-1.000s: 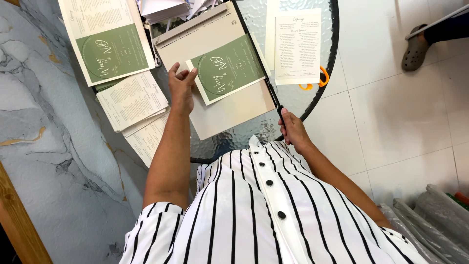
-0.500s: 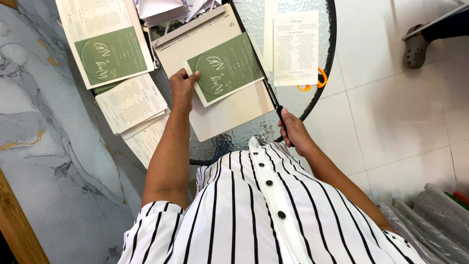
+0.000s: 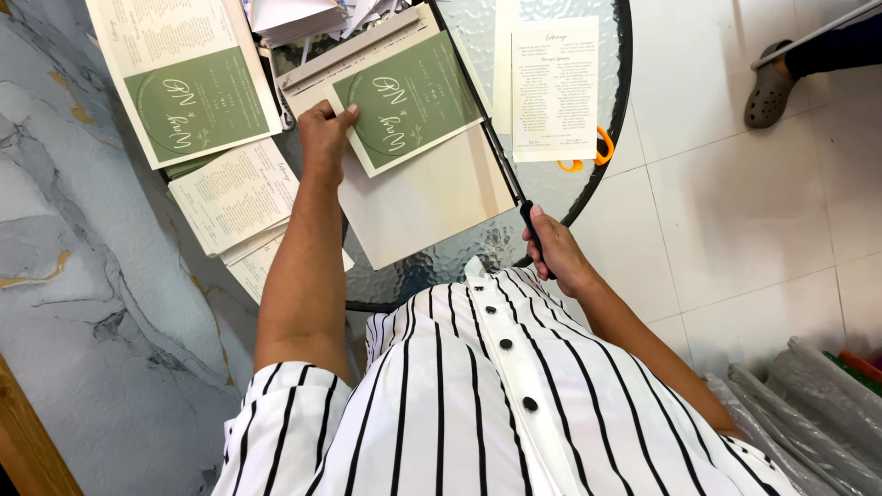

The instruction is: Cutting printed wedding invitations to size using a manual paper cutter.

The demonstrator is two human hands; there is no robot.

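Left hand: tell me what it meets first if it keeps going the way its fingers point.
The left hand already touches the green card; straight on, it would likely slide further over that card on the paper cutter.

My green card (image 3: 409, 99) lies flat on the trimmer (image 3: 418, 188), tilted, its pale border showing and white script inside a thin circle. The trimmer is a beige board on the bench. Its long black blade arm (image 3: 487, 129) runs along the right edge, ending in a dark handle (image 3: 536, 234) near me.
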